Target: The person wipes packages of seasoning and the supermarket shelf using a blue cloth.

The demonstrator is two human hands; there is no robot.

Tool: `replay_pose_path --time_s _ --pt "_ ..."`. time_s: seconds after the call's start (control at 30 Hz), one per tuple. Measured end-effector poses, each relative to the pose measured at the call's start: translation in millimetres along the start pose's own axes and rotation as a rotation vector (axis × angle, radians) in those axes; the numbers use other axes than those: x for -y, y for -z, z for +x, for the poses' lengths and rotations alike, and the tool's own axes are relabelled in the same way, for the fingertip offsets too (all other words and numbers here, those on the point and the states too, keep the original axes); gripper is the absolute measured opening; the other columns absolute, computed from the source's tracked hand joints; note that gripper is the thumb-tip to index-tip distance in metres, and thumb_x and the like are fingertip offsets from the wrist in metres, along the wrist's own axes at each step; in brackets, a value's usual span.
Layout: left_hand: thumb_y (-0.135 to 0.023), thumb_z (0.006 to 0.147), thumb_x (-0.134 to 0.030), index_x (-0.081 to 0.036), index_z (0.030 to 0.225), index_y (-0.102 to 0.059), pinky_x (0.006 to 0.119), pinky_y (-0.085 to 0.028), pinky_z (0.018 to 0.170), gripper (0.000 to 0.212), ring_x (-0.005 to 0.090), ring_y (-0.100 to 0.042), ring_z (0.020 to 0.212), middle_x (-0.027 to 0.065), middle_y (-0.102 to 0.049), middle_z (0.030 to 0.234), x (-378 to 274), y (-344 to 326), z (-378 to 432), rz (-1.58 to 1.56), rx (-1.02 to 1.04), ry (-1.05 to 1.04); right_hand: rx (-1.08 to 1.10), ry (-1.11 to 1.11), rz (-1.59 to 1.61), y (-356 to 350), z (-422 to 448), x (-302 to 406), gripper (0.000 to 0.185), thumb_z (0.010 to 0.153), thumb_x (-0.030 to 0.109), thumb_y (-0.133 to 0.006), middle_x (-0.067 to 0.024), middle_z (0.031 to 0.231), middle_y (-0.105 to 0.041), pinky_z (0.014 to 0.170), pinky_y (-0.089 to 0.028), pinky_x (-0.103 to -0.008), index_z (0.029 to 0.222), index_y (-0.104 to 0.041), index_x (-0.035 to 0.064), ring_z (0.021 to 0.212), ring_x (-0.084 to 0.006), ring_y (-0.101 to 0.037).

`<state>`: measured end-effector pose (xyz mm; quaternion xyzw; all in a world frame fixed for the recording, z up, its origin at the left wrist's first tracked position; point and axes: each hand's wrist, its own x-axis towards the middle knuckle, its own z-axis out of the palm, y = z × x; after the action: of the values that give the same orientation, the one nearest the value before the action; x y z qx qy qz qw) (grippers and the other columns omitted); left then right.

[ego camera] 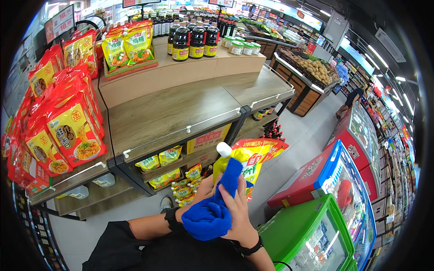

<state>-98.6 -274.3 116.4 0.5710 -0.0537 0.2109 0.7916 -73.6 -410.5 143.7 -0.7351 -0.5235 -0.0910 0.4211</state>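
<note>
A yellow and red spouted seasoning pouch (pixel 255 159) with a white cap (pixel 223 149) is held up in front of my body, tilted to the right. My left hand (pixel 204 188) grips it from behind and is partly hidden by a blue cloth (pixel 208 216). With my right hand (pixel 238 210) I hold that cloth, pressing one end of it against the pouch's front. The rest of the cloth hangs bunched below my fingers. Ahead is a wood-grain display shelf (pixel 169 111). More yellow pouches (pixel 183 194) stand on the floor beneath my hands.
Red noodle packs (pixel 74 132) fill the shelf's left side. Sauce bottles (pixel 197 40), lidded jars (pixel 236 47) and a carton of pouches (pixel 130 66) stand on the raised tier. Chest freezers (pixel 301 223) flank me on the right. A person (pixel 352 98) bends over a farther freezer.
</note>
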Motion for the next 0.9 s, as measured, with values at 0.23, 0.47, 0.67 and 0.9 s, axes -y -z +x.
replay_pose_path --time_s 0.23,0.47,0.67,0.9 --pt "-0.048 0.101 -0.024 -0.006 0.12 -0.053 0.027 -0.051 0.072 0.027 0.0106 -0.06 0.085 0.003 -0.061 0.102 3.2 6.0 -11.6 0.053 0.067 0.12 -0.039 -0.081 -0.024 1.2 6.0 -1.8 0.076 0.077 0.036 -0.066 -0.0239 0.144 -0.04 0.111 -0.023 -0.0551 0.141 -0.042 0.0028 0.139 -0.0456 -0.027" --pt "-0.042 0.103 -0.026 -0.004 0.117 -0.057 0.026 -0.048 0.072 0.03 0.0084 -0.058 0.083 0.0004 -0.062 0.093 8.6 -4.3 -7.5 0.027 -0.068 0.332 -0.075 -0.123 -0.251 -12.1 0.2 -20.7 0.072 0.078 0.035 -0.07 -0.0293 0.144 -0.037 0.111 -0.023 -0.0572 0.133 -0.045 -0.0051 0.133 -0.0496 -0.033" --pt "-0.042 0.103 -0.022 -0.001 0.11 -0.058 0.028 -0.047 0.071 0.028 0.0129 -0.059 0.08 0.0038 -0.063 0.09 6.3 -6.3 -13.3 0.205 0.012 0.109 -0.289 -0.198 -0.299 0.1 7.1 -35.2 0.078 0.074 0.031 -0.074 -0.0314 0.143 -0.036 0.111 -0.021 -0.0566 0.134 -0.041 -0.0072 0.131 -0.049 -0.035" --pt "-0.037 0.105 -0.025 0.005 0.112 -0.056 0.029 -0.051 0.071 0.037 0.0167 -0.065 0.08 0.0103 -0.066 0.091 7.0 -12.9 -17.3 0.363 0.05 0.149 -0.47 -0.442 0.433 -1.0 -14.2 -82.0 0.059 0.083 0.025 -0.066 -0.0233 0.146 -0.036 0.111 -0.024 -0.0496 0.133 -0.047 0.0026 0.132 -0.0406 -0.037"
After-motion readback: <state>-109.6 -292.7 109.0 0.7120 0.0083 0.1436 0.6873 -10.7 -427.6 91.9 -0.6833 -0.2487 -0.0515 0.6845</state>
